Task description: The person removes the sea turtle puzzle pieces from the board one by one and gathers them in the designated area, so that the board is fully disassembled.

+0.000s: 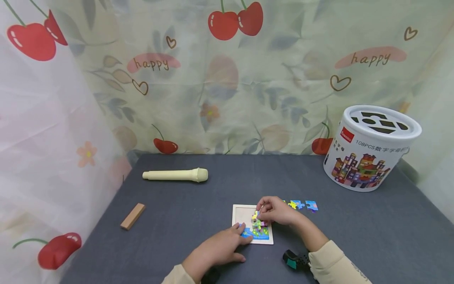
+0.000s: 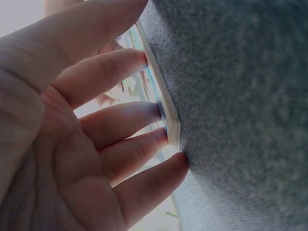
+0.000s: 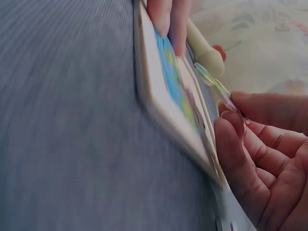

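A wooden-framed jigsaw board (image 1: pixel 242 213) lies on the dark table in the head view, its near part filled with blue and green pieces. My left hand (image 1: pixel 222 245) rests its fingertips on the board's near left part, fingers fairly straight; the left wrist view has them along the frame's edge. Over the right side of the board, my right hand (image 1: pixel 278 212) pinches a puzzle piece (image 3: pixel 214 81) between thumb and fingers. That piece is tilted above the board in the right wrist view, its colours yellow-green and pink. Loose puzzle pieces (image 1: pixel 311 205) lie just beyond the right hand, some partly hidden by it.
A cream toy microphone (image 1: pixel 173 175) lies at the back left, and a wooden block (image 1: pixel 133 216) at the left. The white block bucket (image 1: pixel 369 150) stands at the back right. A black and teal device (image 1: pixel 293 260) is by the right sleeve. A patterned curtain (image 1: pixel 248 98) hangs behind the table.
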Action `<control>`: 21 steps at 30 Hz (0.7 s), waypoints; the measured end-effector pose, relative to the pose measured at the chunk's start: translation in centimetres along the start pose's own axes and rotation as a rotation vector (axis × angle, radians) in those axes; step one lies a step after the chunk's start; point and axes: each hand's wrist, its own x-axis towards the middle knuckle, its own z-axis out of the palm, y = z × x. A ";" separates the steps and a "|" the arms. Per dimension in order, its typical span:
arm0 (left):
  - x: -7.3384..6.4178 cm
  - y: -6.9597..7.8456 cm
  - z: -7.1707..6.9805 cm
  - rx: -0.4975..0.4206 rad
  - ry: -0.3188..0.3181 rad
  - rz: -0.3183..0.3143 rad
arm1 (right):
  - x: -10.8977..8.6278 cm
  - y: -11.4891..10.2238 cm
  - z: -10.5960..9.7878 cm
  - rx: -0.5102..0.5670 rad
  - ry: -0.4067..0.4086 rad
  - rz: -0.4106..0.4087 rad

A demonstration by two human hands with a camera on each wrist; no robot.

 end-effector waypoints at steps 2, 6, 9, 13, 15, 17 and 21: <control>0.0 0.0 0.0 -0.006 -0.006 -0.004 | -0.4 0.4 -0.5 0.010 0.002 0.008; 0.1 0.0 0.0 -0.006 -0.008 -0.004 | -1.3 0.9 -1.5 0.009 0.005 0.004; 0.1 0.0 0.0 -0.004 -0.009 -0.007 | -1.9 1.1 -2.2 0.003 0.013 0.005; 0.1 0.0 0.1 0.001 -0.004 -0.009 | -2.9 1.3 -3.1 0.006 0.036 0.021; 0.0 0.0 0.1 0.004 0.002 -0.007 | -3.3 1.4 -3.5 0.009 0.044 0.028; 0.0 0.0 0.1 0.005 0.006 -0.008 | -3.6 1.7 -4.0 0.014 0.051 0.033; 0.0 0.1 0.1 0.000 0.003 -0.015 | -4.3 2.1 -4.9 0.010 0.075 0.061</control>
